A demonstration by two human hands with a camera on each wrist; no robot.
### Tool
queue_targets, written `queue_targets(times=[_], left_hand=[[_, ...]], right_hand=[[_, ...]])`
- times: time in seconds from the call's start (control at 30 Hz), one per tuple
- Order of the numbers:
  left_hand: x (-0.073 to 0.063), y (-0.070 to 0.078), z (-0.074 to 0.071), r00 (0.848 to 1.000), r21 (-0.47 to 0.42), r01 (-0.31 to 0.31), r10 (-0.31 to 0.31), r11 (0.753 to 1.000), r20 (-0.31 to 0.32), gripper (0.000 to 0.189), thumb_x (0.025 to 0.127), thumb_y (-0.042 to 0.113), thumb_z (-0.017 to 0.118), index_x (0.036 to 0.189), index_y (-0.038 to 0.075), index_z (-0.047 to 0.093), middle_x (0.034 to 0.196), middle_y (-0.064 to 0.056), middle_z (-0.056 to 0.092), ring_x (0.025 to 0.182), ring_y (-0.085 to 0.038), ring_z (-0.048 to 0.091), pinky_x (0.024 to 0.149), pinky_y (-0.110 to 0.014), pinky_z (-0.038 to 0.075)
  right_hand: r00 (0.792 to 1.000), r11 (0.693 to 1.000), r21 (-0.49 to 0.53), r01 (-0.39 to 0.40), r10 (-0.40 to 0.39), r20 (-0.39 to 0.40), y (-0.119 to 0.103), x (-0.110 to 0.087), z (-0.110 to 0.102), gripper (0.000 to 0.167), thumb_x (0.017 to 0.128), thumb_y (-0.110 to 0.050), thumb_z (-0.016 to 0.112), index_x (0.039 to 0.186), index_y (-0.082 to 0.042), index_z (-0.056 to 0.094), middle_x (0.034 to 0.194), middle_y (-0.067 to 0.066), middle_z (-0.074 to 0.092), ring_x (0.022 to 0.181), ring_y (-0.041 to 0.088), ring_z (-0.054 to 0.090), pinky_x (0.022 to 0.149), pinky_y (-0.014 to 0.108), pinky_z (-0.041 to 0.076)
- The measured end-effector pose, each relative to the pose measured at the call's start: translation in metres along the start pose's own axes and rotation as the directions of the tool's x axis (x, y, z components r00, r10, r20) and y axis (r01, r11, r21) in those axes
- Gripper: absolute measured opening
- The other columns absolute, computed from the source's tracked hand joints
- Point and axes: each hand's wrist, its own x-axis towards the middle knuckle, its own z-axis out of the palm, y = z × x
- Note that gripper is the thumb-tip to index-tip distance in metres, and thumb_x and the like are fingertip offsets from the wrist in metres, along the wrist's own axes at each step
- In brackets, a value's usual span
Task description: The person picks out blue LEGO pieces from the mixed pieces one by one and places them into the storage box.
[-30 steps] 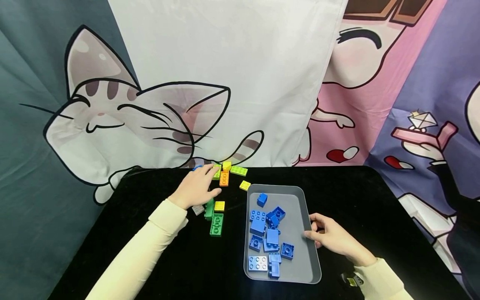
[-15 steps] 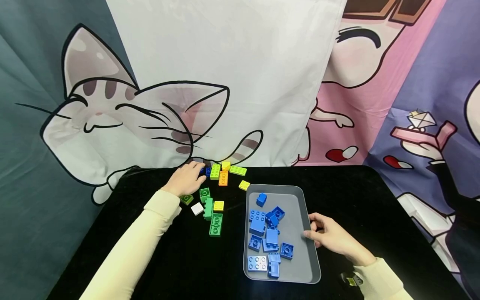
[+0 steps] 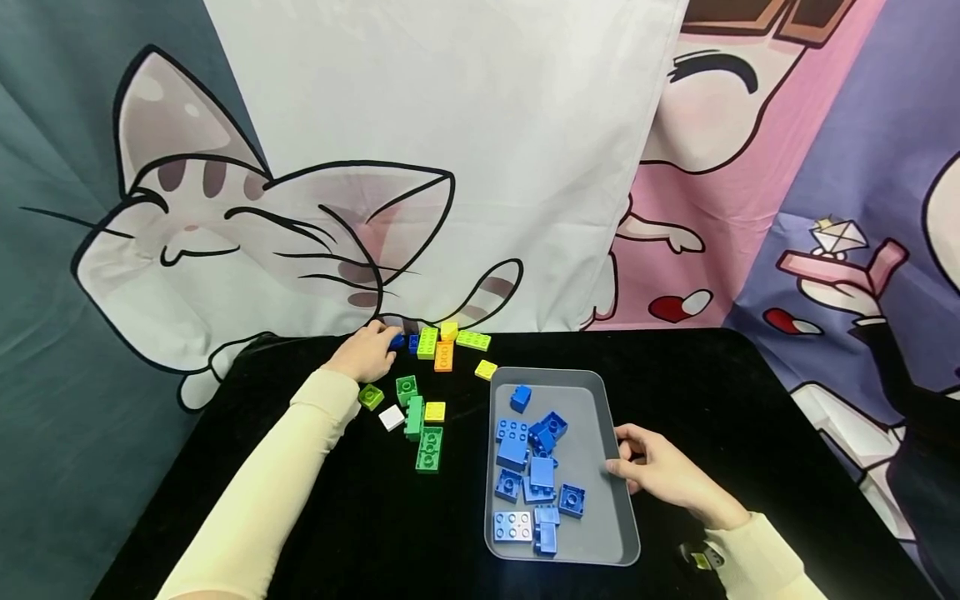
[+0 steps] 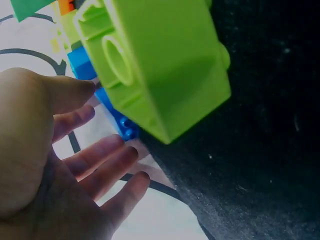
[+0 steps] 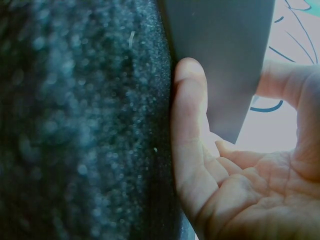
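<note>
At the table's far left edge, my left hand [image 3: 365, 351] reaches to a blue brick [image 3: 397, 341], its thumb and fingers about the brick's end. In the left wrist view the fingers are spread and gently bent, the thumb close beside the blue brick [image 4: 120, 120], which is partly hidden by a lime green brick [image 4: 170, 60] near the camera. My right hand [image 3: 660, 468] holds the right rim of a grey tray [image 3: 600, 433], thumb over the edge and fingers outside. Several blue bricks [image 3: 512, 450] lie in the tray, with a half-white one [image 3: 513, 527] at its near left.
Green bricks [image 3: 429, 450], a white brick [image 3: 391, 417] and a yellow brick [image 3: 434, 412] lie left of the tray. Farther back are an orange brick [image 3: 443, 356] and more lime and yellow bricks. A printed cloth [image 3: 480, 167] hangs behind the black table [image 3: 705, 400].
My left hand has moved left and back, off the lime and orange bricks to the blue brick, uncovering green bricks and the white one. The right hand stays on the tray.
</note>
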Motion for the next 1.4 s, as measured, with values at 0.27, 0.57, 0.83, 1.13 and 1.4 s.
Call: queue_targets(times=[0.27, 0.57, 0.83, 1.13, 1.4], left_hand=[[0.008, -0.002, 0.003, 1.0, 0.01, -0.003, 0.003, 1.0, 0.019, 0.051, 0.103, 0.018, 0.053, 0.153, 0.008, 0.047, 0.146, -0.029, 0.046, 0.133, -0.046, 0.051, 0.113, -0.059, 0.043], [0.006, -0.002, 0.006, 0.999, 0.016, -0.034, 0.034, 0.999, -0.038, 0.038, 0.095, 0.007, 0.06, 0.133, 0.007, 0.06, 0.131, -0.026, 0.055, 0.117, -0.042, 0.059, 0.103, -0.055, 0.05], [-0.003, -0.002, 0.007, 0.994, 0.002, -0.047, 0.047, 0.999, -0.1, 0.028, 0.093, 0.004, 0.062, 0.121, 0.008, 0.062, 0.122, -0.022, 0.056, 0.11, -0.039, 0.06, 0.099, -0.052, 0.051], [-0.021, 0.029, -0.005, 0.949, -0.024, -0.155, 0.141, 0.988, -0.283, 0.026, 0.095, 0.003, 0.062, 0.121, 0.006, 0.064, 0.121, -0.019, 0.058, 0.109, -0.036, 0.06, 0.099, -0.05, 0.052], [-0.036, 0.071, -0.011, 0.889, 0.003, -0.265, 0.246, 0.964, -0.386, 0.025, 0.096, 0.004, 0.063, 0.121, 0.006, 0.063, 0.117, -0.015, 0.058, 0.103, -0.032, 0.061, 0.093, -0.044, 0.055]], right_hand=[[1.0, 1.0, -0.004, 0.003, -0.003, 0.001, 0.001, 0.001, 0.0, 0.044, 0.098, -0.016, 0.07, 0.13, 0.007, 0.053, 0.084, 0.009, 0.055, 0.069, 0.016, 0.068, 0.063, 0.032, 0.061], [1.0, 1.0, 0.016, -0.003, 0.003, 0.005, 0.0, 0.001, 0.001, 0.044, 0.098, -0.016, 0.07, 0.131, 0.008, 0.052, 0.085, 0.01, 0.055, 0.075, 0.019, 0.071, 0.066, 0.033, 0.063], [1.0, 1.0, 0.013, -0.011, 0.01, 0.002, 0.0, 0.001, 0.0, 0.045, 0.098, -0.016, 0.071, 0.131, 0.007, 0.052, 0.085, 0.009, 0.056, 0.073, 0.018, 0.071, 0.065, 0.032, 0.063], [1.0, 1.0, 0.013, -0.016, 0.016, 0.005, 0.0, 0.001, -0.001, 0.045, 0.098, -0.017, 0.071, 0.131, 0.007, 0.052, 0.085, 0.01, 0.056, 0.072, 0.019, 0.071, 0.065, 0.032, 0.062], [1.0, 1.0, 0.0, -0.007, 0.007, 0.008, -0.001, 0.001, -0.001, 0.044, 0.098, -0.017, 0.071, 0.13, 0.007, 0.053, 0.084, 0.009, 0.056, 0.07, 0.017, 0.069, 0.064, 0.032, 0.062]])
